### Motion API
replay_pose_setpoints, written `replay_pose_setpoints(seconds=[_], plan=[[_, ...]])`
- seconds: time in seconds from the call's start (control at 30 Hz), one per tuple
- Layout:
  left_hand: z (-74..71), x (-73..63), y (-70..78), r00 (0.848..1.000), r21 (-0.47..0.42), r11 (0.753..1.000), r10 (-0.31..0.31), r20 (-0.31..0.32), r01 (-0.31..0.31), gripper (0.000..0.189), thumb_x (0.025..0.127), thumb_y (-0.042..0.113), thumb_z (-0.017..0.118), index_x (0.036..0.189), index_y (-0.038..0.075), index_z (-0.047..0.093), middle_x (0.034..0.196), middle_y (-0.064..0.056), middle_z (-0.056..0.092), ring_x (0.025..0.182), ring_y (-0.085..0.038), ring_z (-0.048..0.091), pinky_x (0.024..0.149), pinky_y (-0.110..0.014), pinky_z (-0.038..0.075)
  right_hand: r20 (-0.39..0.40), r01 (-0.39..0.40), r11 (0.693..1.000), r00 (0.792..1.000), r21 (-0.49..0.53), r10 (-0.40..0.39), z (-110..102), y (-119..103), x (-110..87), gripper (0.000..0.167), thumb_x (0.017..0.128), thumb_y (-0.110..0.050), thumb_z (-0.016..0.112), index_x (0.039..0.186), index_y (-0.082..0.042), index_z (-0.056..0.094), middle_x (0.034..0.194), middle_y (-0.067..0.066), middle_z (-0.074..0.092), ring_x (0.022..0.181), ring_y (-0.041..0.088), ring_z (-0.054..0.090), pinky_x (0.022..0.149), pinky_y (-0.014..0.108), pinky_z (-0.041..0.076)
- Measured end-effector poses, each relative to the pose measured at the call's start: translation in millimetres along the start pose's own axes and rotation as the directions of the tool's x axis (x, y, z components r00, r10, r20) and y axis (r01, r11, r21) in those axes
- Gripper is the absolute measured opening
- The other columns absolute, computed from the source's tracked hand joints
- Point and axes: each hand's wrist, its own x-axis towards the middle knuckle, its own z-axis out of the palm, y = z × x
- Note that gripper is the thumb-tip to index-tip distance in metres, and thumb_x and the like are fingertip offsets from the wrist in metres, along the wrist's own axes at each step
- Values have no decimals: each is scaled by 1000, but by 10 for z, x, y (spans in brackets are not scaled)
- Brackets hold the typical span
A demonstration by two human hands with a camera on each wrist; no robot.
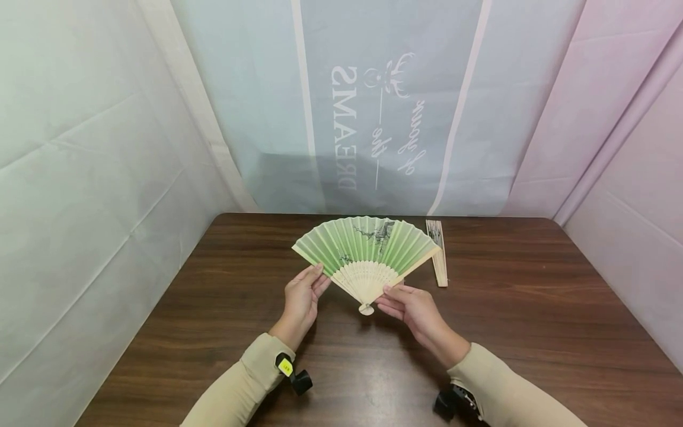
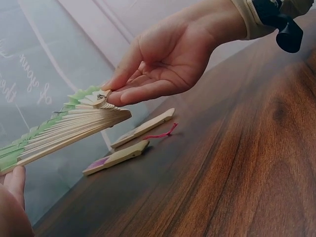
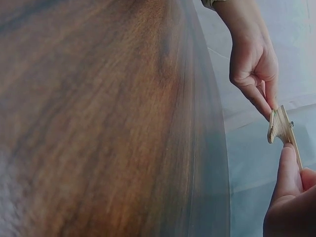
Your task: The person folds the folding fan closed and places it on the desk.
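Note:
A green folding fan with pale ribs and a dark branch print is spread wide above the table in the head view. My left hand pinches its left outer rib between thumb and fingers. On the other side, my right hand pinches the right outer rib near the pivot. Only part of the fan, seen edge-on, shows in the right wrist view. Behind the right side of the spread fan lies a folded fan. Two closed fans show in the left wrist view, one with a purple part.
The dark wooden table extends under both forearms. A red cord lies by the closed fans. Printed grey-blue cloth hangs behind the table's far edge, and pale cloth walls stand at both sides.

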Motion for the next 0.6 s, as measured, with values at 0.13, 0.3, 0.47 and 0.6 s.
replay_pose_setpoints(seconds=[0.13, 0.3, 0.47, 0.6], plan=[[6, 1, 3, 1000, 12, 1000, -7, -7, 7, 11, 98, 1, 59, 96, 4, 70, 80, -1, 74, 76, -8, 73, 77, -22, 63, 9, 2, 1000, 1000, -3, -2, -3, -2, -5, 20, 98, -1, 56, 86, -10, 69, 83, 2, 76, 82, 12, 75, 83, 27, 63], [16, 10, 4, 1000, 30, 999, -13, -4, 13, 11, 98, 1, 59, 96, 5, 70, 80, 0, 73, 75, -7, 72, 77, -22, 63, 32, 7, 1000, 999, -9, -7, -8, -24, -26, 17, 98, -2, 56, 88, -9, 68, 84, 2, 76, 82, 11, 75, 84, 27, 63], [25, 14, 0, 1000, 46, 999, -12, 7, 12, 11, 98, 2, 59, 95, 5, 69, 80, 1, 72, 74, -7, 71, 77, -22, 63, 50, 9, 1000, 999, -19, -8, -8, -35, -36, 16, 99, -3, 56, 90, -8, 68, 84, 2, 76, 82, 11, 74, 84, 27, 63], [23, 14, 0, 999, 69, 998, -4, 34, 2, 17, 99, 2, 57, 112, -6, 64, 85, -1, 74, 81, -8, 73, 79, -22, 63, 60, 6, 1000, 998, -24, -5, -9, -43, -40, 13, 99, -3, 56, 93, -6, 68, 82, 2, 76, 81, 10, 74, 83, 27, 63]])
